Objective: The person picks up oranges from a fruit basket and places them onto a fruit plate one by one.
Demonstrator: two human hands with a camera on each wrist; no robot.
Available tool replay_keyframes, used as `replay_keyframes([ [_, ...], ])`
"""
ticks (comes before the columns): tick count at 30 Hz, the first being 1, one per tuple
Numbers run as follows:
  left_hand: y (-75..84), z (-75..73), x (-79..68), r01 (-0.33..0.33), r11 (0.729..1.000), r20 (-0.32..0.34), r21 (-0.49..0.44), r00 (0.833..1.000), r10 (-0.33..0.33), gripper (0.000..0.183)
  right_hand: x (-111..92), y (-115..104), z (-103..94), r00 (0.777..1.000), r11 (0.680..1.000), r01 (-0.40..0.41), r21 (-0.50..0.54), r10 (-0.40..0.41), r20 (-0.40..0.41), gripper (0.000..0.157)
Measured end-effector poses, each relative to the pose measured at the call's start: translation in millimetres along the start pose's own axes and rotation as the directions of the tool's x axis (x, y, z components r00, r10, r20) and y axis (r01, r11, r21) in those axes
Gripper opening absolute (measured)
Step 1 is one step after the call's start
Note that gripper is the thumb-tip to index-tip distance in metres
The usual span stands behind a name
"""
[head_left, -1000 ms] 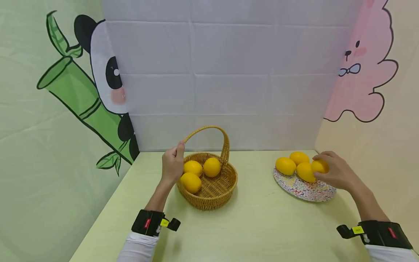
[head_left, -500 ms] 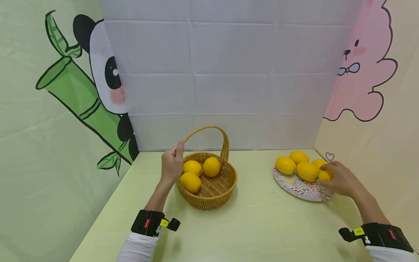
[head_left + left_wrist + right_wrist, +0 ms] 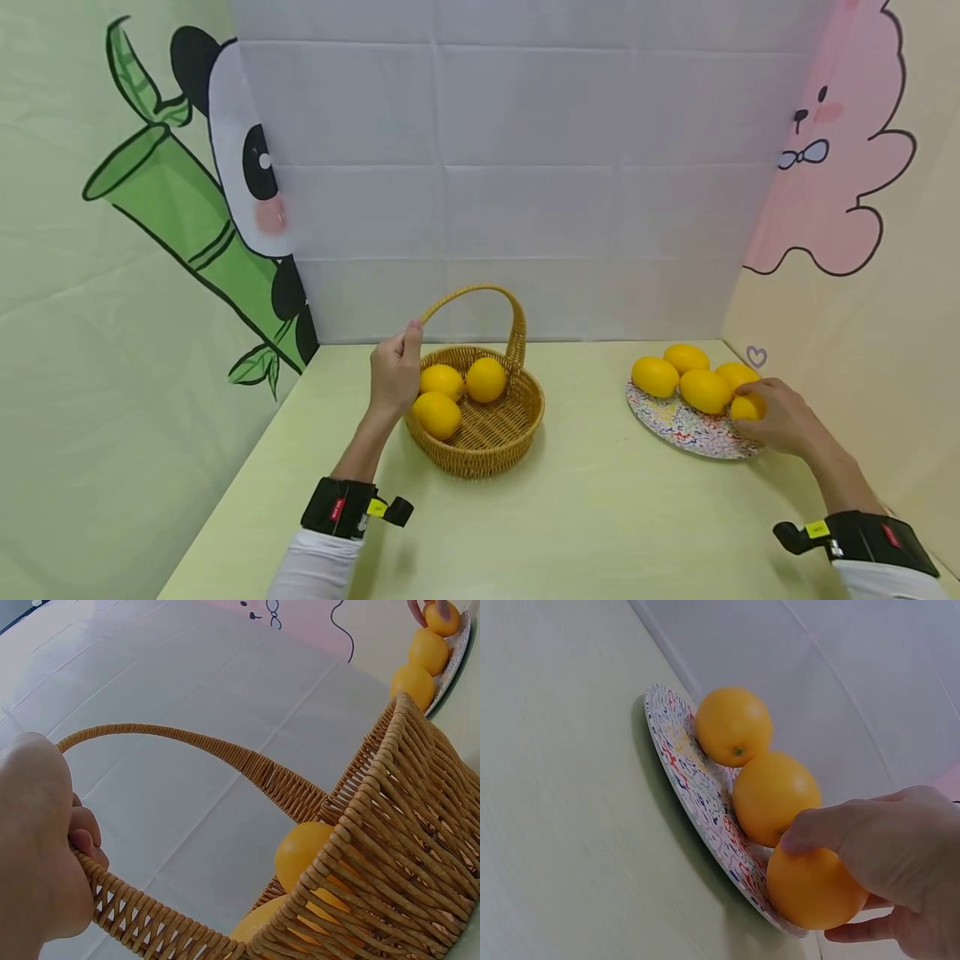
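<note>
My left hand [image 3: 395,371] grips the arched handle [image 3: 172,733] of a wicker basket [image 3: 480,462], which stands on the table. Three yellow-orange oranges lie in the basket; one orange [image 3: 485,381] is at the back. At the right, my right hand [image 3: 780,418] holds an orange [image 3: 814,889] between thumb and fingers at the near right edge of a speckled plate [image 3: 693,433]. In the right wrist view, this orange touches or nearly touches the plate. Several other oranges sit on the plate, among them a front one [image 3: 705,392] and a left one [image 3: 655,377].
A pale table [image 3: 570,517] spreads under the basket and plate. Behind it hangs a white cloth backdrop [image 3: 525,208]. A printed side wall [image 3: 862,333] rises close to the right of the plate. Each wrist wears a black strap [image 3: 339,508] with a camera.
Over the past second my right hand has shifted slightly right and down at the plate, and another orange now shows behind the held one. My left hand and the basket have stayed put.
</note>
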State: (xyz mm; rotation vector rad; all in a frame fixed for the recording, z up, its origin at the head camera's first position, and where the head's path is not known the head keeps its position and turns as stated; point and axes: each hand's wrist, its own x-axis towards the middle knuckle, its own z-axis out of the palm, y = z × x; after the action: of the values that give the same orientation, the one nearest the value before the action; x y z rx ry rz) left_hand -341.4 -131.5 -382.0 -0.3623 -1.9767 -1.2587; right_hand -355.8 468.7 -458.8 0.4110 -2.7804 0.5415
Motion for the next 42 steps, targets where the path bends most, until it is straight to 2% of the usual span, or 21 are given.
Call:
replay_keyframes([
  [17, 2.8, 2.5, -0.1, -0.009, 1.0, -0.017, -0.002, 1.0, 0.009, 0.058, 1.1, 1.1, 6.6, 0.999, 0.999, -0.047, -0.01, 0.047, 0.006, 0.059],
  [23, 6.2, 2.1, 0.1, 0.002, 1.0, -0.018, -0.009, 1.0, -0.003, 0.058, 3.1, 2.7, 6.5, 0.999, 0.999, -0.029, -0.018, 0.029, 0.024, 0.063],
  [38, -1.7, 0.7, 0.6, -0.007, 1.0, 0.001, -0.005, 1.0, 0.007, 0.062, 3.5, 1.5, 4.5, 0.999, 0.999, -0.03, -0.031, 0.031, 0.039, 0.065],
  [42, -2.2, 0.8, 0.7, 0.005, 1.0, 0.004, 0.0, 1.0, -0.005, 0.063, 5.2, -0.7, 3.6, 1.0, 1.0, -0.018, -0.026, 0.019, 0.019, 0.064],
])
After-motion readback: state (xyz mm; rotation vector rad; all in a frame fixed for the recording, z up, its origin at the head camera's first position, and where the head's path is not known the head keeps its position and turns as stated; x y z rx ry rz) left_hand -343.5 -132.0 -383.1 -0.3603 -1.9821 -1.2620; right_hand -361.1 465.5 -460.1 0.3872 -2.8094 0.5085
